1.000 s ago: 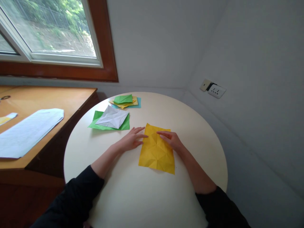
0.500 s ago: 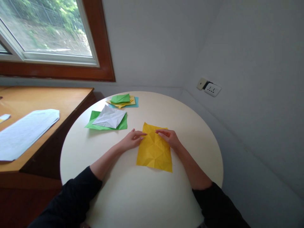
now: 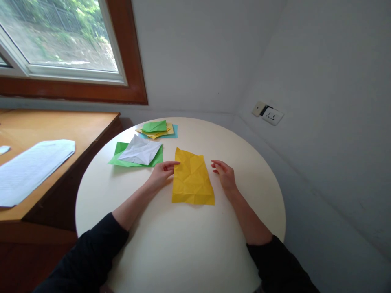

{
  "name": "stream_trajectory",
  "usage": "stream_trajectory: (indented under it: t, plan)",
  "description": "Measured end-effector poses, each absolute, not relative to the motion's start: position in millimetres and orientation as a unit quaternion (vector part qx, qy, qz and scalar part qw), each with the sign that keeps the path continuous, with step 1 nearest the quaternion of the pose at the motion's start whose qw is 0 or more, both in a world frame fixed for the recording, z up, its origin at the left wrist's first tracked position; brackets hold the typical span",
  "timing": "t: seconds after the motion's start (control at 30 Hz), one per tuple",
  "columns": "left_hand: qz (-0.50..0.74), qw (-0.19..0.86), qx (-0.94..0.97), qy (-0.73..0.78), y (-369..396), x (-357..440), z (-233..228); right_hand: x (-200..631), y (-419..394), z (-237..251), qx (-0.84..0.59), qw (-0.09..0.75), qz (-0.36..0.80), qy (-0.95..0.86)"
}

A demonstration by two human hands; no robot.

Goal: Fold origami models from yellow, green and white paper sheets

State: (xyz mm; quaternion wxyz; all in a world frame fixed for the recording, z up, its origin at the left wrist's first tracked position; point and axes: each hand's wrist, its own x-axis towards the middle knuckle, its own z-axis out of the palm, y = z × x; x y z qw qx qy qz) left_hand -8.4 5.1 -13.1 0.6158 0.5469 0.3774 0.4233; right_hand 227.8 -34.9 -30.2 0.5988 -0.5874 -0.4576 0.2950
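Yellow paper [image 3: 194, 179], creased, is over a round white counter [image 3: 183, 244], its left edge pinched by the left hand [image 3: 160, 174]. The right hand [image 3: 225, 175], loosely curled with a narrow gap, is just beyond the right edge.

sheet [image 3: 194, 179] at the middle of the bench [image 3: 186, 240], between left fingers [image 3: 169, 164] and right fingers [image 3: 220, 165]
left ones at its left edge, right ones just beside its right; behind-left, the near pile [image 3: 141, 151], far pile [image 3: 155, 127] beyond; farther left, papers [image 3: 35, 171] on a second bench [image 3: 82, 122].

the left hand [image 3: 158, 175] holds the creased yellow paper [image 3: 193, 179].
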Motion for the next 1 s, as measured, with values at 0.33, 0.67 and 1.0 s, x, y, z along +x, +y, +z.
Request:
stream_trajectory:
  t: [0.33,0.67,1.0]
  plan:
    - [0.514,0.691,0.373,0.346,12,-10,-12,223,-42,-31,-0.517,0.557,0.395,-0.517]
    - [0.486,0.693,0.406,0.345,9,-10,-12,217,-49,-25,-0.487,0.573,0.468,-0.464]
    - [0.411,0.628,0.558,0.353,6,-10,-15,221,-53,-15,-0.517,0.560,0.395,-0.513]
